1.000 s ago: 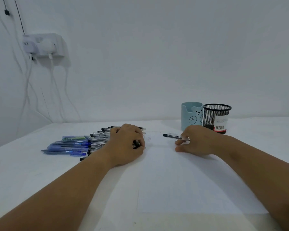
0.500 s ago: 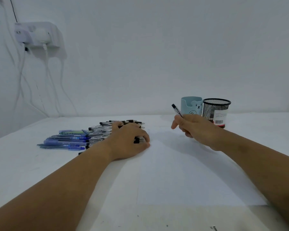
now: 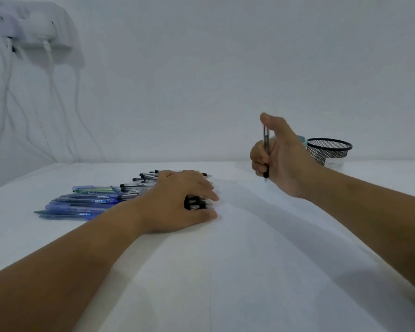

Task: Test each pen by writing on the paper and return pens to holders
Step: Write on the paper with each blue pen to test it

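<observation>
My right hand (image 3: 282, 159) is raised above the white paper (image 3: 261, 248) and grips a black pen (image 3: 266, 152) upright, tip down, with the thumb on its top end. My left hand (image 3: 180, 202) lies flat, fingers spread, over the near end of a pile of pens (image 3: 91, 200), blue ones at the left and black-and-clear ones under the fingers. A black mesh holder (image 3: 328, 150) stands behind my right hand. A light blue holder (image 3: 302, 139) is almost hidden by that hand.
The white table (image 3: 22, 236) runs to a white wall. A wall socket (image 3: 31, 25) with plugs and hanging white cables sits at the upper left.
My right hand lifted the pen off the paper and turned it from lying flat to upright with the thumb on top. The view tilted down a little. My left hand stayed on the pile.
</observation>
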`<action>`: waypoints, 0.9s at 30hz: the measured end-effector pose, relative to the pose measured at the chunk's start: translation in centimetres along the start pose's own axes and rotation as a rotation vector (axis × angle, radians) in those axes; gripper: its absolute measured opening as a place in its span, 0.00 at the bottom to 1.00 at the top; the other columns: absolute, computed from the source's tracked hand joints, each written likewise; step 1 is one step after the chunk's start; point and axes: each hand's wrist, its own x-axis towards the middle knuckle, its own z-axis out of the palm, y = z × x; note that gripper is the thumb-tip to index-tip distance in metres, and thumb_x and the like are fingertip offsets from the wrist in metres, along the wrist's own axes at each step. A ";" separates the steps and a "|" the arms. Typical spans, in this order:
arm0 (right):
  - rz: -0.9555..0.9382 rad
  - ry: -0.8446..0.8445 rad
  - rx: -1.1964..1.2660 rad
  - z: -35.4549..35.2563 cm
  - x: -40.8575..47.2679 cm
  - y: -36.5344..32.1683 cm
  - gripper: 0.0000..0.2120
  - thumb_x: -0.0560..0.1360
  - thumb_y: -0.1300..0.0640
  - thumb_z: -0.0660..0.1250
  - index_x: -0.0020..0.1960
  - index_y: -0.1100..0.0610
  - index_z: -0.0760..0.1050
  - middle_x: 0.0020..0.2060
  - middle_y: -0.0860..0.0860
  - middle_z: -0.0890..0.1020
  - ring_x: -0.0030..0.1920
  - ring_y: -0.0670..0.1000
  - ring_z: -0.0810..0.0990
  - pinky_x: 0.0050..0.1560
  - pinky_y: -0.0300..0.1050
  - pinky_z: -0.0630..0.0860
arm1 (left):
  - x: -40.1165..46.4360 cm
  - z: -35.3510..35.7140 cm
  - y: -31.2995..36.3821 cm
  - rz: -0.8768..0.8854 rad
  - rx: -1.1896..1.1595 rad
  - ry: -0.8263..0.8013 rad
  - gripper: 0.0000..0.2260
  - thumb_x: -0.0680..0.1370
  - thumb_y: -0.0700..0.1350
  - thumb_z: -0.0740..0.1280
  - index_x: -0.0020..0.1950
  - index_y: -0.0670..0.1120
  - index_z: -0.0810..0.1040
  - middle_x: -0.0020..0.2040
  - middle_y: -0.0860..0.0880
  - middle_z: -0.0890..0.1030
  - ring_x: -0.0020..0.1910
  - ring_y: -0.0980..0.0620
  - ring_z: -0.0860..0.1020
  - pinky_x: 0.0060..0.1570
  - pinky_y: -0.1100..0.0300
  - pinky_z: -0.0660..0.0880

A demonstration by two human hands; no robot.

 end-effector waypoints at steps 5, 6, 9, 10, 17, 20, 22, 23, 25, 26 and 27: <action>0.058 -0.014 0.285 1.2 3.3 -0.2 0.29 0.69 0.33 0.62 0.29 0.58 0.65 0.28 0.52 0.62 0.29 0.52 0.62 0.38 0.47 0.63 | -0.2 -0.7 0.0 0.041 0.048 -0.058 0.19 0.73 0.70 0.63 0.56 0.63 0.80 0.58 0.67 0.78 0.66 0.67 0.69 0.71 0.44 0.57; 0.082 -0.013 0.347 1.7 3.8 0.0 0.29 0.68 0.31 0.65 0.31 0.58 0.67 0.28 0.52 0.61 0.29 0.52 0.63 0.37 0.47 0.64 | -0.2 -0.7 -0.1 0.048 0.056 -0.069 0.16 0.75 0.69 0.64 0.56 0.62 0.79 0.57 0.66 0.78 0.64 0.65 0.71 0.69 0.43 0.59; 0.122 0.071 0.446 2.6 5.0 2.0 0.23 0.78 0.40 0.65 0.41 0.61 0.75 0.24 0.51 0.62 0.26 0.52 0.69 0.34 0.43 0.70 | 0.0 -0.5 -0.1 0.051 0.074 -0.079 0.13 0.76 0.67 0.63 0.55 0.63 0.77 0.55 0.65 0.76 0.61 0.64 0.73 0.68 0.44 0.59; 0.146 0.071 0.467 2.5 5.3 3.0 0.24 0.82 0.42 0.59 0.46 0.63 0.77 0.24 0.52 0.69 0.28 0.54 0.75 0.36 0.44 0.74 | 0.0 -0.4 -0.2 0.043 0.073 -0.073 0.14 0.76 0.68 0.62 0.55 0.63 0.76 0.56 0.66 0.76 0.63 0.65 0.72 0.68 0.46 0.57; 0.201 -0.002 0.147 1.3 6.1 6.0 0.32 0.79 0.32 0.56 0.42 0.60 0.80 0.29 0.56 0.77 0.27 0.54 0.74 0.26 0.40 0.68 | -0.6 0.2 -0.3 0.003 0.034 -0.042 0.19 0.74 0.70 0.59 0.60 0.65 0.75 0.63 0.71 0.73 0.70 0.72 0.62 0.69 0.51 0.52; 0.086 0.021 -0.025 1.8 5.8 7.0 0.21 0.75 0.51 0.73 0.31 0.54 0.66 0.23 0.51 0.67 0.25 0.52 0.66 0.24 0.39 0.58 | -0.7 0.1 -0.3 -0.029 0.032 -0.060 0.21 0.72 0.73 0.58 0.63 0.69 0.72 0.67 0.73 0.69 0.72 0.72 0.58 0.73 0.47 0.52; 0.061 -0.047 -0.104 2.1 5.4 6.9 0.19 0.77 0.53 0.72 0.34 0.56 0.67 0.23 0.53 0.71 0.24 0.52 0.66 0.24 0.37 0.58 | -0.8 0.1 -0.3 -0.038 0.039 -0.068 0.22 0.72 0.73 0.58 0.63 0.70 0.73 0.67 0.72 0.70 0.73 0.72 0.57 0.73 0.45 0.52; 0.057 -0.095 -0.142 2.3 5.2 6.7 0.17 0.77 0.53 0.71 0.36 0.58 0.69 0.25 0.55 0.74 0.23 0.52 0.67 0.24 0.37 0.59 | -0.8 0.0 -0.2 -0.038 0.043 -0.069 0.22 0.72 0.73 0.58 0.63 0.70 0.73 0.67 0.72 0.71 0.73 0.72 0.57 0.73 0.44 0.52; 0.039 -0.132 -0.212 2.8 4.8 6.3 0.17 0.77 0.53 0.72 0.39 0.64 0.73 0.25 0.54 0.76 0.23 0.51 0.67 0.24 0.37 0.60 | -0.8 0.0 -0.2 -0.036 0.039 -0.076 0.22 0.72 0.73 0.57 0.64 0.69 0.73 0.67 0.71 0.71 0.73 0.72 0.57 0.73 0.43 0.53; 0.018 -0.123 -0.237 3.1 4.7 6.2 0.17 0.77 0.53 0.72 0.39 0.66 0.74 0.24 0.52 0.76 0.22 0.49 0.66 0.24 0.37 0.60 | -0.8 -0.1 -0.2 -0.033 0.028 -0.086 0.22 0.73 0.72 0.58 0.65 0.69 0.72 0.68 0.71 0.71 0.74 0.71 0.58 0.74 0.43 0.54; -0.009 -0.107 -0.265 3.2 4.7 6.3 0.18 0.77 0.53 0.71 0.39 0.66 0.74 0.23 0.51 0.76 0.21 0.48 0.67 0.23 0.36 0.61 | -0.8 -0.1 -0.3 -0.020 0.015 -0.095 0.22 0.74 0.72 0.58 0.65 0.68 0.72 0.68 0.70 0.71 0.74 0.70 0.59 0.74 0.43 0.57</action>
